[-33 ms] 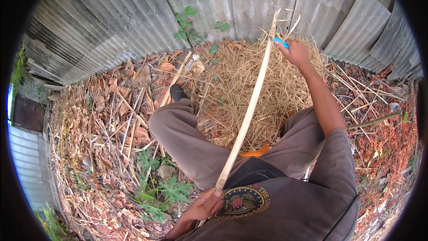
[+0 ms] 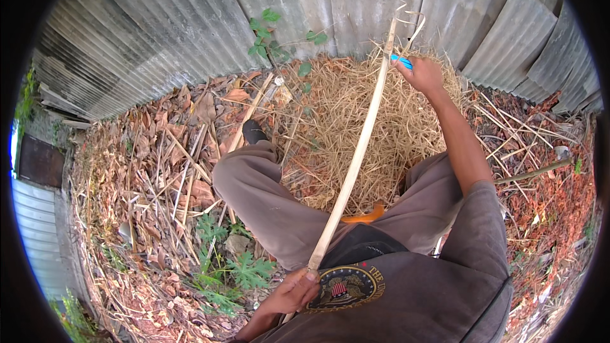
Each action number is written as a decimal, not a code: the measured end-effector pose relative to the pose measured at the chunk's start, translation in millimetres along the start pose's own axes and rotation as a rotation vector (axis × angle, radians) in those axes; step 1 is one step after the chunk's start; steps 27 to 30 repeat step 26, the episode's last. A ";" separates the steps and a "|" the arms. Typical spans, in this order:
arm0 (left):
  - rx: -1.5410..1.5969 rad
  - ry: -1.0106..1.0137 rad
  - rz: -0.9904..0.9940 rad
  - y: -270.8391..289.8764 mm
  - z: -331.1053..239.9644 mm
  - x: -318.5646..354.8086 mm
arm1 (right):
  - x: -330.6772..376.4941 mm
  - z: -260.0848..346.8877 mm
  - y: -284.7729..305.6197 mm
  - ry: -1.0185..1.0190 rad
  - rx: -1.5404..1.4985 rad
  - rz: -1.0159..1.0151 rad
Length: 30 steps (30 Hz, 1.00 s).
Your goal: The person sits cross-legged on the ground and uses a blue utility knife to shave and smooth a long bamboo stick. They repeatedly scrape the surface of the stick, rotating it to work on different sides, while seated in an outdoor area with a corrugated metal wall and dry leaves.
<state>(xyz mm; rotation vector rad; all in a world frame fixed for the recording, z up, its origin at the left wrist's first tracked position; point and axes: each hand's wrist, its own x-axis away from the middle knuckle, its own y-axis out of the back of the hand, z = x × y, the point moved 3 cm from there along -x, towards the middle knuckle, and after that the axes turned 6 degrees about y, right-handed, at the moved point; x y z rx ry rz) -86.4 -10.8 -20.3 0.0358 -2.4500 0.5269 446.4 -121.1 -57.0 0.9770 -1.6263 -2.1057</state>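
A long pale strip of split bamboo or wood [image 2: 357,159] slants across my lap, its far end raised toward the metal wall. Low against my shirt, my left hand [image 2: 295,289] is closed around the near end of it. My right hand [image 2: 424,75], arm stretched out, grips a blue-handled knife [image 2: 401,61] against the strip near its far tip; the blade hardly shows. Thin curled shavings [image 2: 420,22] stand off the strip beside that hand. An orange curved object [image 2: 367,215] lies between my thighs, partly hidden.
A heap of pale shavings [image 2: 375,121] spreads between my legs. Rusty corrugated sheets [image 2: 375,0] form a wall ahead, with a green vine [image 2: 260,35] on it. Dry leaves [image 2: 203,111] and sticks cover the left; a leafy plant [image 2: 248,270] grows near my left knee.
The curled shavings at the strip's far end have shifted slightly, and the tip sits a little differently. Both hands keep nearly the same place and grip.
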 end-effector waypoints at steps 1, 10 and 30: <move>0.007 0.014 0.002 -0.8 -0.4 -0.2 | -1.0 -5.7 -3.4 0.025 0.029 0.036; -0.052 0.138 -0.219 11.8 5.3 43.4 | 23.2 -183.4 -4.4 -0.698 0.152 0.249; 0.393 -0.329 0.111 22.4 -82.7 -93.2 | 97.3 184.5 67.5 0.694 -0.433 0.098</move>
